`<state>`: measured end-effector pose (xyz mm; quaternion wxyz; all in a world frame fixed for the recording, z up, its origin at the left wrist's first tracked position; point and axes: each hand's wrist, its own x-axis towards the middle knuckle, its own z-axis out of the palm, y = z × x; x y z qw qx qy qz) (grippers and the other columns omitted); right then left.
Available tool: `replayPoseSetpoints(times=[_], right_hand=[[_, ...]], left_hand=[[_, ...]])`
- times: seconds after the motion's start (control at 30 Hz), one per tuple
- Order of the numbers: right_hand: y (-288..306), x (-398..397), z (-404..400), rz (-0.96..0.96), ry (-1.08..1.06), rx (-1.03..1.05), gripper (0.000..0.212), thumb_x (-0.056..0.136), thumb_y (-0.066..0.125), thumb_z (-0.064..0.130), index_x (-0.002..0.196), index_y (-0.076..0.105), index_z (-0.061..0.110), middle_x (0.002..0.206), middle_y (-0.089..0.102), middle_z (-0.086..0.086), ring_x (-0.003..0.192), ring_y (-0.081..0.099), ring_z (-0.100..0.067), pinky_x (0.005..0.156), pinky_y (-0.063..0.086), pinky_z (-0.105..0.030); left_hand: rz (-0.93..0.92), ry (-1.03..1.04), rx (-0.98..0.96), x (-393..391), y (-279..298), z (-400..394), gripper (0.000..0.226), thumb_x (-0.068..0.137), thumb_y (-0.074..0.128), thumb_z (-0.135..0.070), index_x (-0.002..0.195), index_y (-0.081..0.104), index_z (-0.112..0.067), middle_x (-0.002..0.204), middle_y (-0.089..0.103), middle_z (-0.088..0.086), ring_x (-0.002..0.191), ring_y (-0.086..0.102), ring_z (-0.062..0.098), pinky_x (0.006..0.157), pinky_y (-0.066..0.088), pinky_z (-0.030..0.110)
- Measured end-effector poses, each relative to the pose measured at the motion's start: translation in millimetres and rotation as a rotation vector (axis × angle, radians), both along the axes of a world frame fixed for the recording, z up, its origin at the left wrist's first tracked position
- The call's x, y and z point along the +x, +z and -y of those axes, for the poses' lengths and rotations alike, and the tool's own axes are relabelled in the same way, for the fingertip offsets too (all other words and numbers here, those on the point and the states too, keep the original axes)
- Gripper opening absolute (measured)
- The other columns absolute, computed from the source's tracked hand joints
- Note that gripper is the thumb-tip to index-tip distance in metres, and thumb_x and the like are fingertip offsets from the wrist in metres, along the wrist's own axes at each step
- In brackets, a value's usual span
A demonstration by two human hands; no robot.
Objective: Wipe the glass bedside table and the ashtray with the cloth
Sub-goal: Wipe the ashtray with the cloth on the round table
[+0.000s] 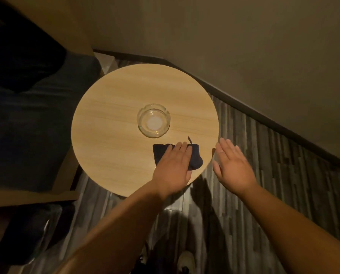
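A round, light wood-grain bedside table [110, 115] fills the middle of the view. A clear glass ashtray [153, 120] stands near its centre and looks empty. A dark cloth [195, 160] lies crumpled on the table's near right part. My left hand [173, 167] rests flat on the cloth with straight fingers, covering its middle. My right hand [233, 165] hovers flat with its fingers straight, just off the table's right edge, above the floor, and holds nothing.
A dark upholstered seat [32, 125] with a wooden frame stands to the left of the table. A beige wall [244, 46] with a dark skirting board runs behind and to the right. Striped grey flooring [274, 184] lies below. Shoes [185, 260] show at the bottom edge.
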<state>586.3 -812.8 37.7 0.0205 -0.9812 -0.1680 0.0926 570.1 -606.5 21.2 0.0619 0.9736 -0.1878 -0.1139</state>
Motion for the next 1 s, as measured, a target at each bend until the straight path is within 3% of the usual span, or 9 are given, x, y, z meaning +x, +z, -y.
replayPoseSetpoints(times=[0.13, 0.27, 0.4, 0.5, 0.57, 0.77, 0.9, 1.0], right_hand=[[-2, -10, -20, -0.019, -0.007, 0.047, 0.058, 0.096, 0.042, 0.036, 0.146, 0.034, 0.007, 0.154, 0.03, -0.014, 0.144, 0.024, -0.029, 0.116, 0.009, -0.039], [8, -10, -62, -0.026, 0.133, 0.074, 0.062, 0.093, 0.034, 0.045, 0.144, 0.037, 0.01, 0.153, 0.034, -0.014, 0.141, 0.03, -0.031, 0.115, 0.012, -0.041], [7, -4, -102, -0.054, 0.358, -0.011, 0.064, 0.093, 0.033, 0.054, 0.146, 0.036, 0.019, 0.152, 0.035, -0.011, 0.14, 0.032, -0.033, 0.113, 0.022, -0.05], [-12, -5, -109, -0.141, 0.377, -0.029, 0.064, 0.095, 0.022, 0.062, 0.151, 0.021, 0.03, 0.159, 0.018, -0.006, 0.146, 0.015, -0.03, 0.119, 0.008, -0.047], [-23, -10, -109, -0.125, 0.325, -0.027, 0.06, 0.097, 0.02, 0.06, 0.15, 0.023, 0.032, 0.159, 0.021, -0.005, 0.146, 0.017, -0.03, 0.116, 0.008, -0.047], [-35, -18, -117, -0.051, 0.218, 0.02, 0.05, 0.098, 0.03, 0.049, 0.141, 0.044, 0.027, 0.152, 0.037, -0.007, 0.139, 0.033, -0.031, 0.112, 0.022, -0.048], [-41, -20, -118, -0.009, 0.195, 0.03, 0.048, 0.097, 0.034, 0.048, 0.138, 0.048, 0.027, 0.15, 0.04, -0.006, 0.134, 0.038, -0.029, 0.108, 0.027, -0.047], [-43, -20, -118, 0.004, 0.19, 0.048, 0.047, 0.097, 0.037, 0.048, 0.138, 0.048, 0.028, 0.15, 0.041, -0.005, 0.134, 0.039, -0.028, 0.107, 0.028, -0.047]], left_hand=[[0.011, -0.034, -0.156, -11, 4, -19, 0.083, 0.089, 0.045, -0.047, 0.152, 0.011, -0.005, 0.16, 0.014, 0.014, 0.148, 0.008, 0.027, 0.12, 0.003, 0.044], [0.073, 0.187, -0.315, -24, 12, -73, 0.072, 0.09, 0.037, -0.037, 0.153, 0.017, -0.008, 0.16, 0.018, 0.01, 0.149, 0.008, 0.022, 0.121, 0.002, 0.038], [0.076, 0.447, -0.35, -20, 7, -127, 0.064, 0.093, 0.035, -0.028, 0.152, 0.02, -0.007, 0.159, 0.021, 0.009, 0.148, 0.011, 0.02, 0.121, 0.006, 0.035], [0.049, 0.556, -0.412, -7, 4, -152, 0.058, 0.098, 0.039, -0.024, 0.152, 0.022, -0.009, 0.158, 0.025, 0.008, 0.145, 0.02, 0.02, 0.12, 0.015, 0.035], [0.042, 0.599, -0.456, 6, 3, -161, 0.056, 0.098, 0.041, -0.024, 0.15, 0.027, -0.01, 0.154, 0.034, 0.007, 0.14, 0.031, 0.022, 0.117, 0.026, 0.039], [0.017, 0.518, -0.498, 47, 3, -170, 0.053, 0.099, 0.041, -0.029, 0.15, 0.029, -0.019, 0.145, 0.044, 0.004, 0.128, 0.047, 0.021, 0.105, 0.041, 0.039], [-0.044, 0.391, -0.482, 77, -1, -170, 0.063, 0.097, 0.046, -0.039, 0.152, 0.021, -0.024, 0.147, 0.038, 0.003, 0.123, 0.05, 0.021, 0.096, 0.047, 0.039], [-0.008, 0.277, -0.417, 89, -8, -172, 0.063, 0.096, 0.046, -0.043, 0.151, 0.021, -0.027, 0.138, 0.045, 0.006, 0.106, 0.058, 0.025, 0.083, 0.051, 0.037]])
